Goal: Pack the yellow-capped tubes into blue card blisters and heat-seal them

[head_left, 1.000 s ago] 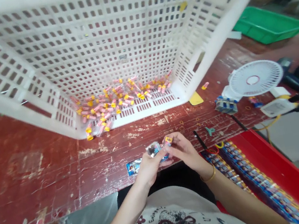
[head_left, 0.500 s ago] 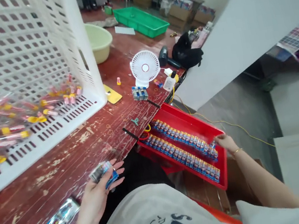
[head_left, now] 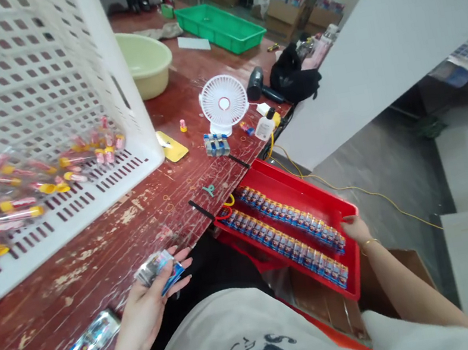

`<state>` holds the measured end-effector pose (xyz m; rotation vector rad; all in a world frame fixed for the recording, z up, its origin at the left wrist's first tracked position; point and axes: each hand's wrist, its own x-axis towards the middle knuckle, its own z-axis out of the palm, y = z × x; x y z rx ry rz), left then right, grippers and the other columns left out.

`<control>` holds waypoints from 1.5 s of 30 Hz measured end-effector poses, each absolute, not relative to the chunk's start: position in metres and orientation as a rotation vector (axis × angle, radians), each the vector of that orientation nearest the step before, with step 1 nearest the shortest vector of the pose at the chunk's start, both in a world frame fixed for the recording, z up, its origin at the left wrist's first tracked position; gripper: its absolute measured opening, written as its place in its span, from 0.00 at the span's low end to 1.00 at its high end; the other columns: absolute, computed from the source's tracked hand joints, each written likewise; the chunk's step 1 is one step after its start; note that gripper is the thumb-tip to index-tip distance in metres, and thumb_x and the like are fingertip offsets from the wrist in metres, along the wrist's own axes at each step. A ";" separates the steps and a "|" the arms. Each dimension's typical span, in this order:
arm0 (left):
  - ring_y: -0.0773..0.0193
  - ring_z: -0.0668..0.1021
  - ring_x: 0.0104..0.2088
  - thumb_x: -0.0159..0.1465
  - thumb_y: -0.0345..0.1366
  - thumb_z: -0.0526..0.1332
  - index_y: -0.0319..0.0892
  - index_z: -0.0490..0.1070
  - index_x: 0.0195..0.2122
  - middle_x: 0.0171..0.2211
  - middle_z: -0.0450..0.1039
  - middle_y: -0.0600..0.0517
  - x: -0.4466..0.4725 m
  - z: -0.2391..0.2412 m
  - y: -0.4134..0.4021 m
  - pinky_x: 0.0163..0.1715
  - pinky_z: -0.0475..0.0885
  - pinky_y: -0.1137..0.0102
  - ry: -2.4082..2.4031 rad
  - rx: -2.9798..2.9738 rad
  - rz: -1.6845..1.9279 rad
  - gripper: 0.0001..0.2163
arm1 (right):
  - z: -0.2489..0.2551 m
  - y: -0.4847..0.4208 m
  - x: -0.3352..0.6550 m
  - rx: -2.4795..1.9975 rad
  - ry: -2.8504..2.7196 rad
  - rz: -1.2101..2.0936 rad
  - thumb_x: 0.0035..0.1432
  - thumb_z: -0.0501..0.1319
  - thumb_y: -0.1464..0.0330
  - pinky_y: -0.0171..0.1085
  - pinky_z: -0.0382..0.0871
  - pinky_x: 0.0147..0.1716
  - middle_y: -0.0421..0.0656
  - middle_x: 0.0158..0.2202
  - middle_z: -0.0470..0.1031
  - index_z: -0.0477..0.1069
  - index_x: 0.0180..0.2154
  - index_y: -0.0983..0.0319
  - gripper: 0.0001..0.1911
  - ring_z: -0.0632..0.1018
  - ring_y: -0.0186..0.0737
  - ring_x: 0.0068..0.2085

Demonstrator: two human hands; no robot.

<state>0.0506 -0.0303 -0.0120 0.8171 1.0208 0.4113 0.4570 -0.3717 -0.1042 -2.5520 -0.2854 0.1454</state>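
White fan [head_left: 224,102] near green tray [head_left: 221,27], yellow basin [head_left: 149,63] behind crate [head_left: 123,86]

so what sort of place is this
Probably a small packing or assembly workshop: a red tray holds long rows of matching items, and a white crate on the worn table holds many yellow-capped pink tubes.

The left hand [head_left: 144,302] is gripping glossy blue-and-silver flat packets [head_left: 156,267] at the near edge of the scratched red wooden table [head_left: 106,246], where another blue-and-silver packet [head_left: 94,339] is lying. The right hand [head_left: 356,230] is hanging by the outer short edge of the red rectangular plastic tray [head_left: 320,203], which is carrying two rows of small blue-and-yellow packs [head_left: 283,246]. A white latticed plastic crate [head_left: 136,120] is holding yellow-capped pink tubes [head_left: 19,214].
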 end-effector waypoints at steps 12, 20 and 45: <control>0.55 0.81 0.37 0.51 0.44 0.70 0.37 0.76 0.39 0.42 0.78 0.41 -0.007 -0.009 -0.016 0.32 0.77 0.66 1.123 0.765 0.533 0.19 | -0.057 0.038 0.258 -1.725 -1.680 0.323 0.61 0.56 0.65 0.43 0.71 0.45 0.44 0.40 0.74 0.69 0.40 0.60 0.08 0.76 0.39 0.41; 0.63 0.78 0.29 0.50 0.46 0.70 0.36 0.77 0.33 0.33 0.79 0.45 -0.040 -0.008 -0.021 0.29 0.77 0.69 1.183 0.700 0.649 0.18 | -0.047 0.225 0.193 -1.895 -1.680 0.309 0.61 0.57 0.68 0.52 0.61 0.53 0.51 0.53 0.66 0.67 0.48 0.66 0.14 0.67 0.48 0.54; 0.62 0.80 0.28 0.43 0.38 0.75 0.33 0.77 0.30 0.29 0.80 0.44 -0.024 -0.029 -0.004 0.30 0.78 0.70 1.086 0.515 0.680 0.16 | 0.006 0.011 0.147 -0.985 -1.111 1.231 0.54 0.65 0.70 0.45 0.72 0.49 0.37 0.40 0.73 0.57 0.41 0.53 0.18 0.79 0.37 0.44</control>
